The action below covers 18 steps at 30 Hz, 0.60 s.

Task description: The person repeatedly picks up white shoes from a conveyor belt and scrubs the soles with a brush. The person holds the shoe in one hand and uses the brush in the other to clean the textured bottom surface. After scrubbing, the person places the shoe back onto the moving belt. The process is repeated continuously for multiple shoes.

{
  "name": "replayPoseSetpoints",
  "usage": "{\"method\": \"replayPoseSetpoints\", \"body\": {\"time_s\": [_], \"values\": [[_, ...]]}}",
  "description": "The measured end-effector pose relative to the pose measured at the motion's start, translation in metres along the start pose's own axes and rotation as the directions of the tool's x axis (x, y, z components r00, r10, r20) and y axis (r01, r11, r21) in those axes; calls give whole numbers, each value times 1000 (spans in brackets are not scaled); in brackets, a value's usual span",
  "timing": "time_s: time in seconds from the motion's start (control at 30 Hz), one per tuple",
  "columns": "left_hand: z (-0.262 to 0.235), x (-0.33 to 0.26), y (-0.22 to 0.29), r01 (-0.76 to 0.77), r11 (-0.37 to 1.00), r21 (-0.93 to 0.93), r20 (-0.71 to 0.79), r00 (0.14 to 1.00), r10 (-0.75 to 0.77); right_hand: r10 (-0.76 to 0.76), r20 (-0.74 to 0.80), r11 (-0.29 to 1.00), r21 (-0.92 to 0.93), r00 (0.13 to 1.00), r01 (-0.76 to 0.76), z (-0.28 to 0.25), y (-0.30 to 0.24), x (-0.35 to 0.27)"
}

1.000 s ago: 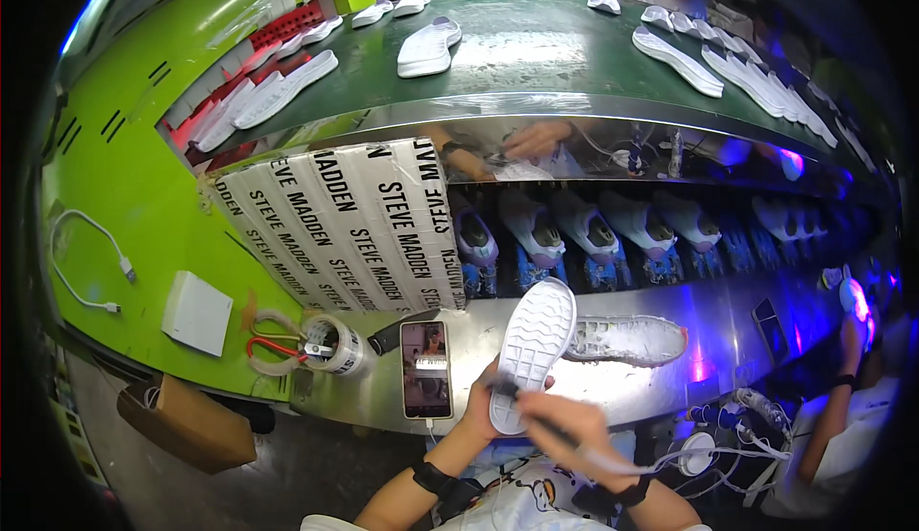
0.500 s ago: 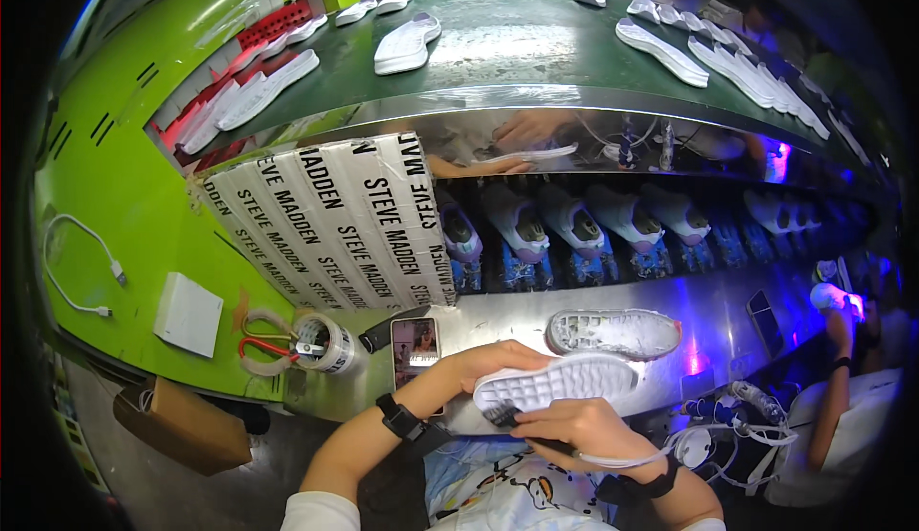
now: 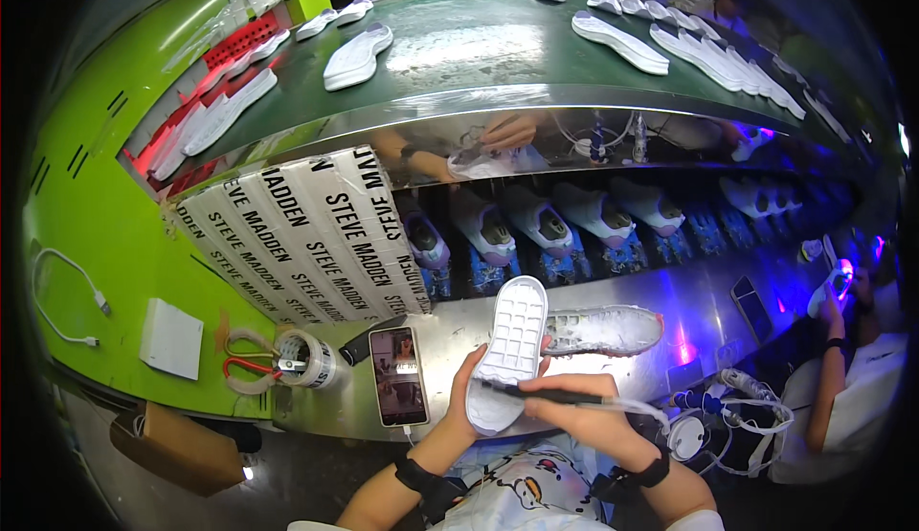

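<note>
At the far left, a white cable [image 3: 65, 296] and a flat white pad [image 3: 172, 338] lie on the green panel [image 3: 86, 215]. To their right, a roll of clear tape [image 3: 308, 359] sits with red-handled scissors [image 3: 251, 368] at the left end of the metal worktop [image 3: 670, 301]. Behind them, a white sheet with black lettering [image 3: 306, 244] leans against the conveyor frame. A phone [image 3: 397, 389] with a lit screen lies flat on the worktop, just left of the person's hands.

The left hand [image 3: 461, 402] holds a white shoe sole [image 3: 509, 349] upright, tread side toward the camera; its grip is closed around the lower part of the sole, with the thumb on the left edge. The sole stands above the front edge of the worktop, between the phone and a white shoe upper [image 3: 603, 330] that lies on its side on the worktop just behind and to the right.

The right hand [image 3: 593, 421] has its grip pinched on a dark pen-like tool [image 3: 550, 395], whose tip rests against the lower part of the sole. A translucent tube [image 3: 637, 405] trails from the tool toward the right.

Above, the green conveyor belt [image 3: 479, 52] carries more white soles [image 3: 356, 55]. At the far right, another person [image 3: 852, 378] sits at the worktop.
</note>
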<state>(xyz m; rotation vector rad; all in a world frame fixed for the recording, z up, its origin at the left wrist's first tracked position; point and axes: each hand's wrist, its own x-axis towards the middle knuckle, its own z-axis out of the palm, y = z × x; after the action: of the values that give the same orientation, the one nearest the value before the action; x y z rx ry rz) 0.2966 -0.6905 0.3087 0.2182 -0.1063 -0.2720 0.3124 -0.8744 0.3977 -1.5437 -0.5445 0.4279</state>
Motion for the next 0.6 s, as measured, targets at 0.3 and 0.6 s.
{"method": "replayPoseSetpoints", "body": {"time_s": [0.3,0.6], "values": [[-3,3,3,-108,970,-220,-44,994,100,-46,21,999,15,999,46,34,19,1],[4,11,30,60,998,-33,8,998,-60,-130,46,989,73,990,127,23,16,4]]}}
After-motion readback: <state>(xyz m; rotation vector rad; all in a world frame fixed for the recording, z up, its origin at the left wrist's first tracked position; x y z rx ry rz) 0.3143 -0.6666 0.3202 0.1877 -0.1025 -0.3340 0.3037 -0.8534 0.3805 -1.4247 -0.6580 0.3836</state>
